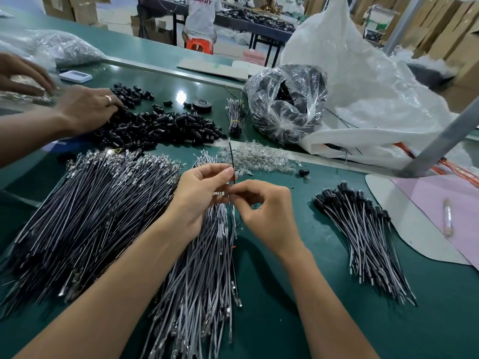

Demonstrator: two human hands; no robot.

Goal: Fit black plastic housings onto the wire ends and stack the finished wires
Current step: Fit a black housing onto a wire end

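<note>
While left hand (199, 198) pinches wire (231, 155), housings (155, 125) beyond

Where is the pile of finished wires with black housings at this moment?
In the head view the finished pile lies on the green table, right of the right hand and beside the pink sheet.

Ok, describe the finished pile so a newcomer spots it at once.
Start at the big white bag at the far right of the green table. Nearer the camera, beside the pink sheet, lies a small fan of wires. Unlike the uncapped heaps to its left, these carry black housings at their far ends.
</note>
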